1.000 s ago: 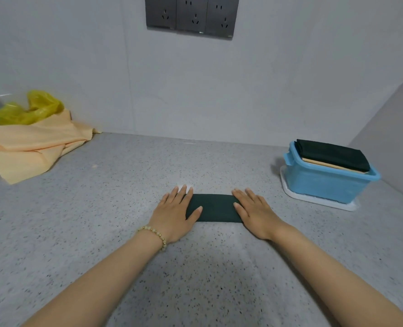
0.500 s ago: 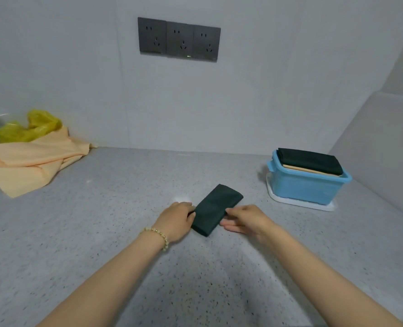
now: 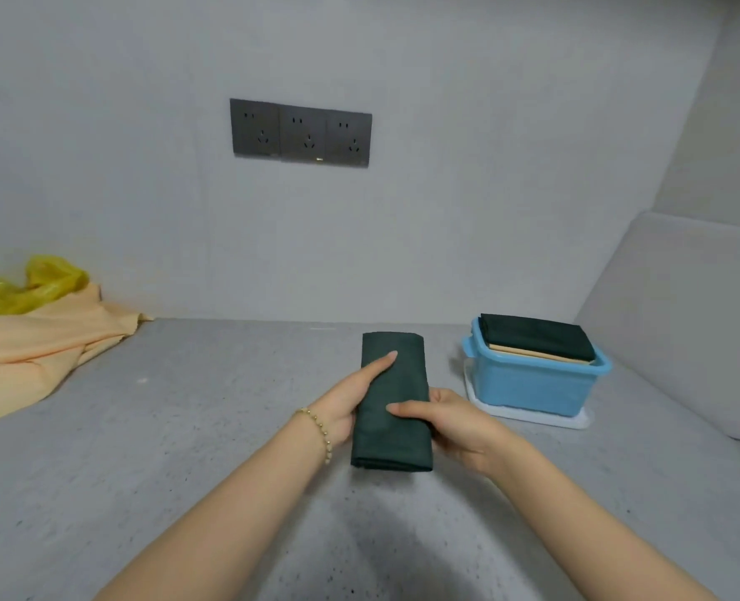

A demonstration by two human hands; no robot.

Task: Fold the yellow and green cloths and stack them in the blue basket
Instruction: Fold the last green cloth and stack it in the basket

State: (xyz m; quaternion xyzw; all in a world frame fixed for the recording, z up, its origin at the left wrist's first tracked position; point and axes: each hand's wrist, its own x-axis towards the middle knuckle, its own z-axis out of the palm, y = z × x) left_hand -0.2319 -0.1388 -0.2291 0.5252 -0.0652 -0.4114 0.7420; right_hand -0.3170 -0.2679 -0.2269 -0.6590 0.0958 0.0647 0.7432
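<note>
A dark green cloth, folded into a long narrow strip, points away from me above the grey counter. My left hand holds its left edge, thumb lying on top and fingers hidden beneath. At the strip's right edge my right hand pinches it, thumb on top. The blue basket stands to the right and holds a folded green cloth on top of a folded yellow cloth. An unfolded yellow cloth lies crumpled at the far left.
Under the basket lies a white tray or lid. A yellow plastic bag sits behind the crumpled cloth. Wall sockets are on the back wall. A grey side panel closes off the right.
The green strip lay crosswise on the counter under both flat hands. Both hands took hold of it, turned it lengthwise and raised it off the counter.
</note>
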